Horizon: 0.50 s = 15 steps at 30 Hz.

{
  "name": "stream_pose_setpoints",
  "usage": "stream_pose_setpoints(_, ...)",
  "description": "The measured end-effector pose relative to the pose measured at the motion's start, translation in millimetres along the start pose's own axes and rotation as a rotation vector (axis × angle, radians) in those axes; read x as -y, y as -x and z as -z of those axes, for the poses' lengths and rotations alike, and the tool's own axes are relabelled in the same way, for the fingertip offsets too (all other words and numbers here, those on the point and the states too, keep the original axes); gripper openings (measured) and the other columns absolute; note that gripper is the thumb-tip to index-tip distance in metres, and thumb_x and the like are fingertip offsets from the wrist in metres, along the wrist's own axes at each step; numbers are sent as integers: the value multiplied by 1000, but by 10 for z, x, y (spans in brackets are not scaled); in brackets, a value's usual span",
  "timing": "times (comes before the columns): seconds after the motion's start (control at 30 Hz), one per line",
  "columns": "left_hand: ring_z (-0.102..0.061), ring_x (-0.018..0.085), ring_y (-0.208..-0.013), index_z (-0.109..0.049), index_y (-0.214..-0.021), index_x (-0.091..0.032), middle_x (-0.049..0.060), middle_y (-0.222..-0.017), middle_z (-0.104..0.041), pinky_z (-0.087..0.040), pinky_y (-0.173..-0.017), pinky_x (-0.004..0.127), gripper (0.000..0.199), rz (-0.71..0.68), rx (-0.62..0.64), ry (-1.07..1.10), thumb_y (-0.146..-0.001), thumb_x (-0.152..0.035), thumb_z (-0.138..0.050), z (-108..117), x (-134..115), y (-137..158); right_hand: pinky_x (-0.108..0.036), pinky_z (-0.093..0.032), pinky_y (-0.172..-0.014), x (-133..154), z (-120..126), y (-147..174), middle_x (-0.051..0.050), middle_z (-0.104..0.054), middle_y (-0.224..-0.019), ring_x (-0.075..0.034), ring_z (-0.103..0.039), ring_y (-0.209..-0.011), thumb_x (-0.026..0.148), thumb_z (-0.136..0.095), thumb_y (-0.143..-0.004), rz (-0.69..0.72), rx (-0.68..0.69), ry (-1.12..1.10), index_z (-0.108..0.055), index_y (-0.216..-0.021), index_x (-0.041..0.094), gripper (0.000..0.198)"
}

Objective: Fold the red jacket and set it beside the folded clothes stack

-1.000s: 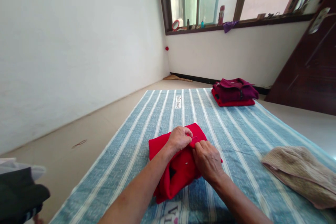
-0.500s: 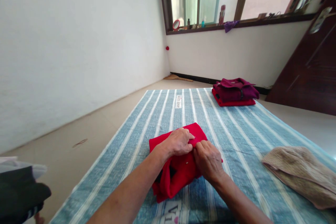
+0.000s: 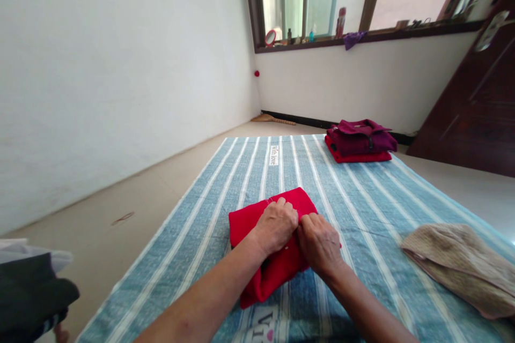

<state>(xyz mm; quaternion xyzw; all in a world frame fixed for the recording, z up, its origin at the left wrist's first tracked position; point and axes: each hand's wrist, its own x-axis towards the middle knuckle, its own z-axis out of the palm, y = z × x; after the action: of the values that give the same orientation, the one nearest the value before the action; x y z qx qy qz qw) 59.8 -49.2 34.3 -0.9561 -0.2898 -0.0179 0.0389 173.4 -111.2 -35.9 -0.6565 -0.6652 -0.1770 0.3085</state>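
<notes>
A folded red garment [image 3: 250, 220] with a small light button lies on the striped blue bedspread [image 3: 213, 236]. On its middle, the fingers of my left hand [image 3: 277, 224] are curled and closed on the cloth. My right hand [image 3: 321, 244] is just to the right, almost touching the left, and pinches the garment's fabric between thumb and fingers. My forearms and hands cover part of the garment, including its lower left side.
A maroon jacket [image 3: 360, 139] rests on a red folded garment [image 3: 341, 157] at the far right of the bedspread. A beige cloth [image 3: 458, 262] lies near the right edge. Dark clothing [image 3: 32, 295] stands at the lower left. Beyond are a windowsill [image 3: 317, 43] and a door [image 3: 475, 107].
My left hand has shifted slightly right and down, and its extended fingers have curled onto the red cloth. My right hand stays nearly in place, still pinching.
</notes>
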Motion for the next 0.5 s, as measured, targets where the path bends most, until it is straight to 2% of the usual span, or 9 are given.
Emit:
stream_pose_setpoints(0.13, -52, 27, -82, -61, -77, -17, 12, -79, -60, -40, -74, 39, 29, 30, -25, 68, -83, -5, -35, -64, -1, -4, -29, -29, -60, 21, 3, -42, -3, -57, -67, -19, -51, -64, 9, -49, -85, -41, 62, 40, -53, -74, 20, 16)
stream_pose_setpoints(0.27, -52, 27, -84, -61, -76, -18, 11, -79, -60, -39, -77, 39, 27, 55, -34, 138, -81, -5, -38, -118, 1, -23, -29, -30, -59, 32, -14, -71, -3, -58, -66, -20, -54, -63, 3, -51, -81, -52, 104, 76, -53, -69, 20, 21)
stream_pose_setpoints(0.5, -52, 27, -80, -62, -78, -16, 12, -79, -61, -39, -73, 39, 26, 50, -38, 50, -82, -6, -38, -152, -11, -29, -30, -29, -55, 43, -32, -79, -4, -58, -63, -20, -53, -60, 1, -50, -79, -52, 71, 77, -52, -67, 20, 23)
